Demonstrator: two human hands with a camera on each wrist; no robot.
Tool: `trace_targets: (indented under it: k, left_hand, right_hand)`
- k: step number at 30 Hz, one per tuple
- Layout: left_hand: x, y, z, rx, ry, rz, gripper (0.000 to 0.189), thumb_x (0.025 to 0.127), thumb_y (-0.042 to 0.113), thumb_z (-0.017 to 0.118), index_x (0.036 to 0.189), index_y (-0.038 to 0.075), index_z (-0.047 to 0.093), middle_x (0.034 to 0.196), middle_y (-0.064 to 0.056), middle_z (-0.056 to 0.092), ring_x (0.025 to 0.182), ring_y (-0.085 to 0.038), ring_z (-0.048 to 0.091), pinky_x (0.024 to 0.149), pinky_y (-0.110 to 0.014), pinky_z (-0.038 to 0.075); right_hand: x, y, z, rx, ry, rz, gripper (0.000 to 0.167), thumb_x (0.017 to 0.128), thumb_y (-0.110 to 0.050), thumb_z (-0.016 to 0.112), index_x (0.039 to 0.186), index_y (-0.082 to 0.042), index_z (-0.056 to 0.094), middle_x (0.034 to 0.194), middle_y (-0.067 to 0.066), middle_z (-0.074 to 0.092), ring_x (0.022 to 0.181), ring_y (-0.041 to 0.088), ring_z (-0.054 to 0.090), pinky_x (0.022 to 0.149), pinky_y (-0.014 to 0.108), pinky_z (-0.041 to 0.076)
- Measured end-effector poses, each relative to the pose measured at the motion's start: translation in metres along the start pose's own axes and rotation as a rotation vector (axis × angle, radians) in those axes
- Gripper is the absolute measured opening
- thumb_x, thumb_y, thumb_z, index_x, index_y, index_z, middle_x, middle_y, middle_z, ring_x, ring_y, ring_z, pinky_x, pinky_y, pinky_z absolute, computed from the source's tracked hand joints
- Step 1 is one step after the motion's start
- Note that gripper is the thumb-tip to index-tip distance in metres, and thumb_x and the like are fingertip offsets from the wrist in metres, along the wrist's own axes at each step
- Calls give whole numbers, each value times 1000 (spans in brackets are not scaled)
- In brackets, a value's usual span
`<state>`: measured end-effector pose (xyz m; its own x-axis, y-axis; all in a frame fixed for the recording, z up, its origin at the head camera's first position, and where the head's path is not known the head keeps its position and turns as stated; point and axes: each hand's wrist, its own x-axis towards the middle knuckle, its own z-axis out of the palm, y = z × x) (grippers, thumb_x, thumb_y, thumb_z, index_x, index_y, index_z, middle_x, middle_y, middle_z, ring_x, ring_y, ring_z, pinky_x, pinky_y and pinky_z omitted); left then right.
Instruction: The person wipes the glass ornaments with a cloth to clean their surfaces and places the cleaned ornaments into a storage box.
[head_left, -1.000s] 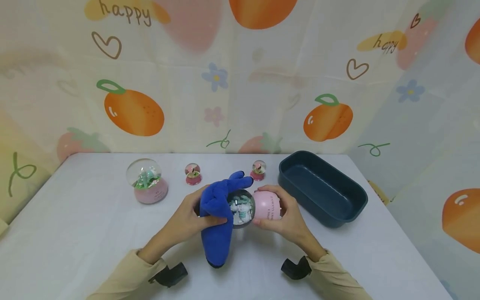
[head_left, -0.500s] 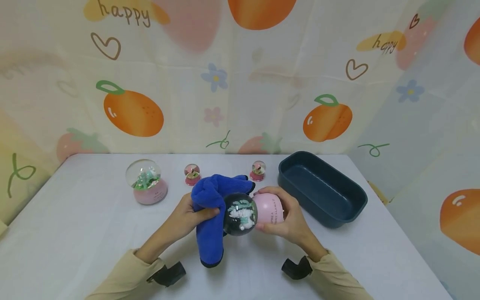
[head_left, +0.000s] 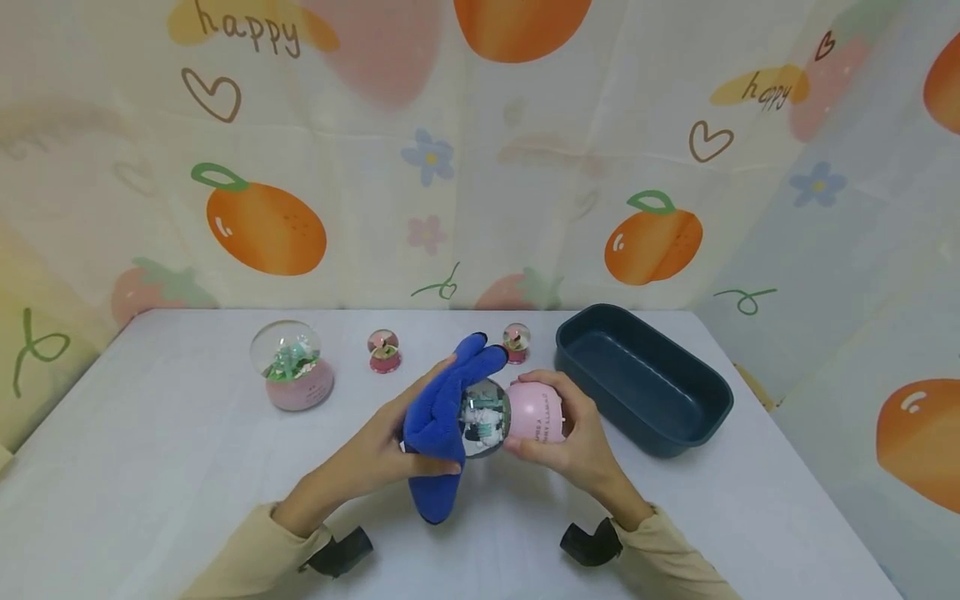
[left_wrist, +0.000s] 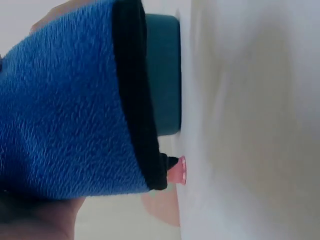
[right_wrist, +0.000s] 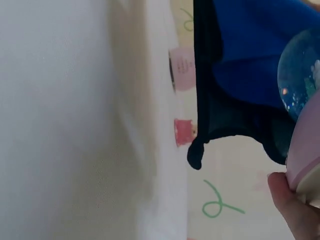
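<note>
In the head view my left hand [head_left: 375, 446] grips a blue cloth [head_left: 438, 417] with dark edging, which presses on the glass dome of a snow globe [head_left: 486, 417]. My right hand [head_left: 573, 437] holds that globe by its pink base [head_left: 536, 412], the globe lying on its side with the dome pointing left. White and green figures show inside the dome. The cloth [left_wrist: 75, 105] fills much of the left wrist view and hides most of the left fingers. In the right wrist view the right thumb [right_wrist: 287, 200] touches the pink base [right_wrist: 307, 145].
A larger snow globe [head_left: 298, 387] with a pink base stands at the back left. Two small snow globes, one left [head_left: 384, 354] and one right [head_left: 516, 342], stand along the back. A dark teal rectangular bin [head_left: 645, 383] sits to the right on the white-covered table [head_left: 172, 467].
The cloth and left hand swing over the dome, first leftward and lower, then back up and right. The globe tilts slightly between frames while the right hand keeps its hold.
</note>
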<state>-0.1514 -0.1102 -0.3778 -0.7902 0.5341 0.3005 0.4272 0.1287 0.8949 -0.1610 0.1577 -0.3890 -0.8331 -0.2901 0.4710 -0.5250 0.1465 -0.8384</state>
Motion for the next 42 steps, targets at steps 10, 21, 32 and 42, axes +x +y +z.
trace_targets:
  k: [10,21,32,42]
  left_hand:
    - [0,-3,-2,60,94,90,68,90,5,70,151,13,42,149,-10,51,133,-12,53,107,-37,47]
    - [-2,1,-4,-20,11,-1,68,91,20,71,149,9,38,145,-17,52,128,-36,53,102,-64,44]
    - [-2,0,2,43,-87,-34,98,88,20,73,158,37,6,165,-5,16,143,-40,32,103,-74,35]
    - [1,-1,6,113,72,9,89,78,21,85,151,34,35,152,1,46,131,-29,52,102,-63,44]
  right_hand:
    - [0,3,-4,44,-6,0,59,71,-6,83,124,-6,58,118,14,61,96,16,60,70,32,59]
    - [0,-1,-4,13,-64,-42,65,67,-6,86,125,-4,57,115,11,63,91,13,62,67,31,58]
    - [-1,0,4,-124,-7,13,65,66,-8,87,125,-11,60,115,12,66,85,14,63,59,31,58]
    - [-1,-1,3,-122,-41,8,65,67,-9,87,126,-11,59,119,11,65,87,15,64,62,32,59]
